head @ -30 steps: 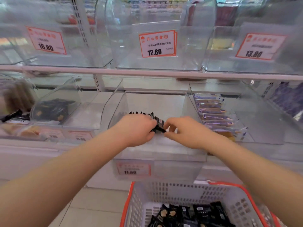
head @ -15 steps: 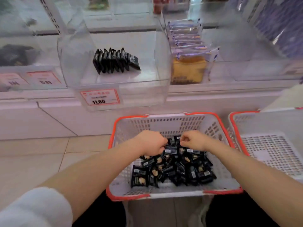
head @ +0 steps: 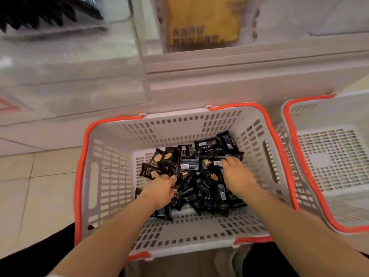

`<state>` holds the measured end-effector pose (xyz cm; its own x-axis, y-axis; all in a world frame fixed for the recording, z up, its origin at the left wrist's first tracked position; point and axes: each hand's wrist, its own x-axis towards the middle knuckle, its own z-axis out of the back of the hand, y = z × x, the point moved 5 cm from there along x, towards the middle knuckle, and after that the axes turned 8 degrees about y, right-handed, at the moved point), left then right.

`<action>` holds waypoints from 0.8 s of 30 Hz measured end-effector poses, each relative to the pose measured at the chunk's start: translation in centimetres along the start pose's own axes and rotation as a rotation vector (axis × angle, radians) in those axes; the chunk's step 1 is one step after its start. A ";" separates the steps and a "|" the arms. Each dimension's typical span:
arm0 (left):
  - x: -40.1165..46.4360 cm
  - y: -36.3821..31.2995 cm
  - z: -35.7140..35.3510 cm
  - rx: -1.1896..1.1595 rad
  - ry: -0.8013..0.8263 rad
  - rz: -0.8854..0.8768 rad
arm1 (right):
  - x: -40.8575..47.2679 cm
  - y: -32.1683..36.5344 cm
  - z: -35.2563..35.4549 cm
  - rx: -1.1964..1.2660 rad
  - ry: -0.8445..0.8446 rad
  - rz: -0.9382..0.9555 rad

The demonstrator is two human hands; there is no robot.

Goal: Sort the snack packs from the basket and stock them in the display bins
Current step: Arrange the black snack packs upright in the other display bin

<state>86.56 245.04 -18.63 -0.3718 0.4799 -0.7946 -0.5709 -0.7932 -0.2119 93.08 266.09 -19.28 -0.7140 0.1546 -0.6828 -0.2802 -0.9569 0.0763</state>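
Centre frame: white basket (head: 111,176) with orange rim holds black snack packs (head: 191,166) heaped mid-floor, walls clear around. Left hand (head: 161,190) and right hand (head: 236,174) rest on the heap; grasp indiscernible. Second basket (head: 299,156) right; display bin (head: 79,80) above; tiled floor (head: 30,176) left.

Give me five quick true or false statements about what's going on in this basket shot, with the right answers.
1. Both hands are down inside the basket with the black snack packs. True.
2. The left hand is resting on the basket's red rim. False: it is among the packs at the left of the pile.
3. The second basket at the right is full of packs. False: its mesh floor shows bare, no packs visible.
4. The right hand reaches the packs at the far right of the pile. True.
5. The packs in the basket are purple. False: they are black, some showing a tan patch.
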 end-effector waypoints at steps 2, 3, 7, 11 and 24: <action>1.2 0.2 0.0 -0.074 -0.043 0.011 | 1.3 0.0 -0.6 -0.054 -0.012 0.023; 1.7 0.2 0.2 -0.110 -0.073 0.011 | 1.8 -0.1 -0.9 -0.076 -0.016 0.029; 3.8 -0.3 1.4 -0.145 -0.160 0.000 | 3.1 -0.5 -1.9 -0.110 -0.013 -0.012; 6.2 -1.6 2.3 -0.043 -0.173 -0.033 | 3.8 -1.4 -1.4 -0.117 -0.128 0.067; 9.2 -4.0 2.1 0.148 -0.281 0.003 | -0.9 -1.7 -0.8 2.323 0.200 -0.066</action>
<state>83.87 253.43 -23.85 -0.5500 0.5786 -0.6023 -0.6621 -0.7416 -0.1078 94.73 267.42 -19.37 -0.6687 0.0073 -0.7435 -0.3875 0.8500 0.3568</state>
